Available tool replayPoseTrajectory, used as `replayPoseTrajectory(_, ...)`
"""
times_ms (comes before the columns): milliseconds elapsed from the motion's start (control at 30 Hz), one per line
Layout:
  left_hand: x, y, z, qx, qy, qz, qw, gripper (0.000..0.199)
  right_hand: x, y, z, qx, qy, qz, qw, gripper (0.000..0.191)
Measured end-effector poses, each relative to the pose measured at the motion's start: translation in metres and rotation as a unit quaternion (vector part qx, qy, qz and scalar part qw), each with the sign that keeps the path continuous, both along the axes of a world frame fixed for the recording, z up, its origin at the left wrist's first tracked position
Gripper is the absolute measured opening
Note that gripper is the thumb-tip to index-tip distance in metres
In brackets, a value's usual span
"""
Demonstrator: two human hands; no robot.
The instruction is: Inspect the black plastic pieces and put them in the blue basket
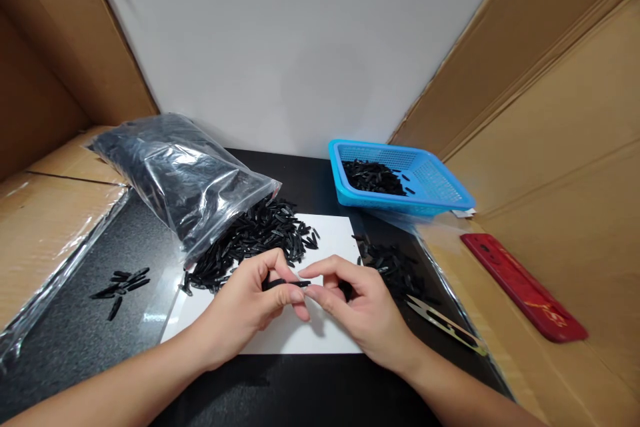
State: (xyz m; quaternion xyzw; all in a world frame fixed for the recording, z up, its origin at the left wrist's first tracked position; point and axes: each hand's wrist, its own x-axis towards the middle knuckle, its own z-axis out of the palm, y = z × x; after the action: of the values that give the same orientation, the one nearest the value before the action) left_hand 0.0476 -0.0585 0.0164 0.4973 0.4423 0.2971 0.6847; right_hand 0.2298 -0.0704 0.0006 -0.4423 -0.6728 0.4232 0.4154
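Note:
My left hand (260, 297) is closed on a small slim black piece (295, 283), held level between thumb and fingers above the white sheet (320, 340). The thumb and index finger of my right hand (357, 300) pinch the right end of the same piece. Something black also shows inside the curled fingers of my right hand, partly hidden. A heap of black pieces (265, 230) covers the back left of the sheet, just beyond my left hand. Another dark pile (395, 267) sits beyond and right of my right hand.
A clear bag of black pieces (175, 167) lies behind the heap. At the back right is a blue basket (435, 180) holding black pieces. Metal snips (445, 323) and a red object (525, 287) lie right; several loose pieces (120, 287) lie left. Cardboard walls flank both sides.

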Motion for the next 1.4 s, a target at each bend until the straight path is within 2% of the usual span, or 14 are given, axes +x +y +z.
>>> replayPoseTrajectory(167, -0.001, 0.0, -0.001, -0.007, -0.002, -0.014, 1.0, 0.022, 0.0, -0.001, -0.001, 0.07, -0.025, -0.019, 0.997, 0.013)
replayPoseTrajectory(467, -0.002, 0.0, -0.001, 0.004, -0.003, -0.019, 1.0, 0.024, 0.0, 0.0, 0.0, 0.088, -0.038, -0.05, 0.994, 0.008)
replayPoseTrajectory(567, -0.002, 0.0, -0.001, 0.007, 0.007, -0.027, 1.0, 0.025, -0.001, 0.0, 0.0, 0.115, -0.053, -0.053, 0.991, 0.01)
replayPoseTrajectory(933, 0.002, -0.005, 0.0, -0.003, 0.003, -0.034, 0.999, 0.029, -0.006, -0.004, -0.004, 0.277, -0.144, -0.075, 0.947, 0.017)
replayPoseTrajectory(1067, 0.002, -0.006, 0.0, -0.027, -0.033, -0.03, 0.999, 0.029, -0.006, -0.004, -0.003, 0.263, -0.159, -0.091, 0.947, 0.017)
replayPoseTrajectory(1267, -0.001, -0.006, 0.002, -0.027, -0.054, -0.024, 0.998, 0.029, 0.014, 0.009, 0.007, 0.199, -0.171, -0.186, 0.947, 0.013)
replayPoseTrajectory(1400, -0.001, -0.005, 0.001, -0.017, -0.033, -0.018, 0.999, 0.027, 0.042, 0.024, 0.012, 0.165, -0.282, -0.164, 0.931, 0.037)
